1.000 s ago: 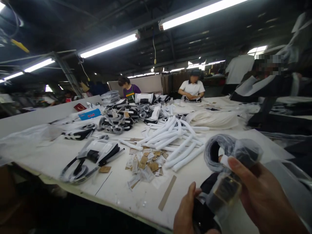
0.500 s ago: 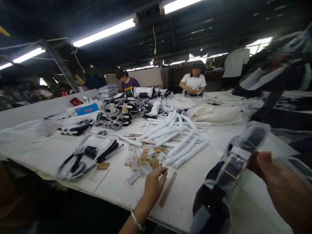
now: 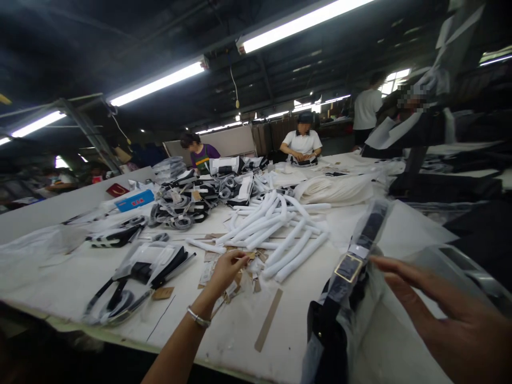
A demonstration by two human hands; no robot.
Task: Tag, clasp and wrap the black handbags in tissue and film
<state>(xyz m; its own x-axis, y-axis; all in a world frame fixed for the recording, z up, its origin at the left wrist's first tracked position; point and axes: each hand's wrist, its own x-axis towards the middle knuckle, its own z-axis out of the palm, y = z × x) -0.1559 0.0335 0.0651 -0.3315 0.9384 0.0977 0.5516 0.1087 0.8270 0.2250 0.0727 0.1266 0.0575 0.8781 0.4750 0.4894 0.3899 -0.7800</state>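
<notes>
My left hand [image 3: 227, 269], with a silver bangle on its wrist, is over the pile of brown and white tags [image 3: 256, 266]; its fingertips are pinched at a tag. On the right, my right hand [image 3: 428, 298] has its fingers apart beside a black strap with a gold buckle [image 3: 349, 268], wrapped in clear plastic. The strap belongs to a dark bag [image 3: 330, 341] at the front of the table. Behind the tags lie white padded tubes [image 3: 272, 218].
A plastic-wrapped bag [image 3: 148, 261] lies at the left, a flat brown strip [image 3: 268, 320] in front. Farther back are heaped bags [image 3: 184, 200], a blue box [image 3: 135, 200] and two seated people [image 3: 302, 141] [image 3: 204, 154].
My left hand has reached forward and left onto the tags. My right hand has come off the buckled strap, its fingers opening. The view has shifted slightly to the right.
</notes>
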